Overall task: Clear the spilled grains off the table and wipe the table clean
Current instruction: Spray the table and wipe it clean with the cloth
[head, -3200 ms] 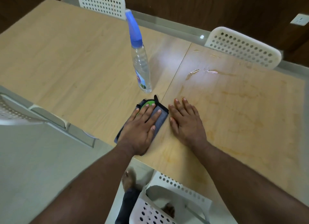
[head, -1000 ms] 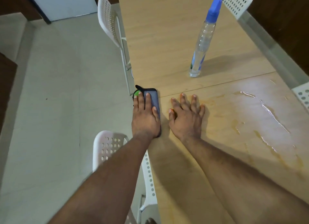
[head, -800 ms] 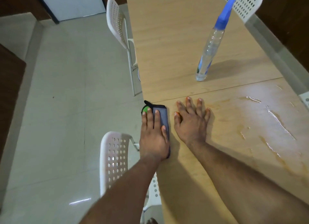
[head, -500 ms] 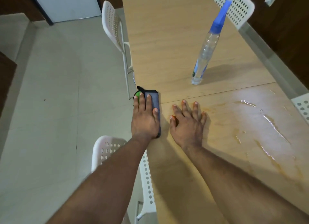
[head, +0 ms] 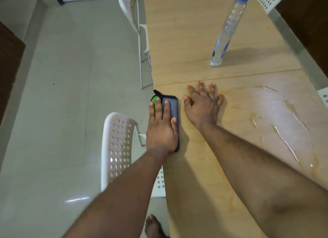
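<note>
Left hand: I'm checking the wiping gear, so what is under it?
The left hand lies flat on a folded grey cloth at the table edge. A green patch shows by the fingertips. Whatever lies beneath the cloth is hidden.

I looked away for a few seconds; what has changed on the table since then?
The left hand has slid the cloth to the table edge, off the seam. The right hand stays flat beside it. Spray bottle and wet streaks are unchanged.
</note>
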Demonstrator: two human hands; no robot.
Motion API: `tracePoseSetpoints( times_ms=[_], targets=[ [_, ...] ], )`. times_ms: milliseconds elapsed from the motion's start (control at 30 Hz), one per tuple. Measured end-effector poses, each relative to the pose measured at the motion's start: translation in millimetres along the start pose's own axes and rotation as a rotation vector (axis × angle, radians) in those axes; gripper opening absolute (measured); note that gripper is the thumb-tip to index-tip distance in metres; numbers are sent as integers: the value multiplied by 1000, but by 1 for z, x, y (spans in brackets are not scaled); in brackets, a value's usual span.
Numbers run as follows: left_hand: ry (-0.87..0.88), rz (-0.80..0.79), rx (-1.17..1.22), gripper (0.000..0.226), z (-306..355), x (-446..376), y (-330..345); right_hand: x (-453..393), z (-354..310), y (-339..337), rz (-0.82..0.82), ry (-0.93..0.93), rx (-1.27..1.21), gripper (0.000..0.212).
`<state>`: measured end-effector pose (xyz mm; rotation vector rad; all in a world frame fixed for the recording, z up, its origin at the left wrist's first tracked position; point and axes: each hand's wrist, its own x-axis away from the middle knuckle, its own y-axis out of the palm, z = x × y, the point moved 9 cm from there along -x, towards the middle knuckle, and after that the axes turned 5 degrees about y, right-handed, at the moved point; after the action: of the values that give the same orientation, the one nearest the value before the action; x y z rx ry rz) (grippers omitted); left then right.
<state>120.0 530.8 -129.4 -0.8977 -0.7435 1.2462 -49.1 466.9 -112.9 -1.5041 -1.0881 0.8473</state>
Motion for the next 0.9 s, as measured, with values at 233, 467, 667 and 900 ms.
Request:
tracePoseSetpoints(
  times_ms=[233, 467, 667, 900],
  targets=[
    [-56, -38, -33, 64, 1, -12, -1, 69, 2, -4, -66, -199, -68, 49],
    [-29, -4, 22, 65, 33, 157, 9, 181, 39, -10, -145, -345, 111, 54],
    [-25, 11, 1, 64, 44, 215, 19, 213, 57, -4, -105, -372, 99, 64],
    [-51, 9, -15, 65, 19, 106, 12, 212, 56, -1, -51, -401, 90, 60]
  ],
)
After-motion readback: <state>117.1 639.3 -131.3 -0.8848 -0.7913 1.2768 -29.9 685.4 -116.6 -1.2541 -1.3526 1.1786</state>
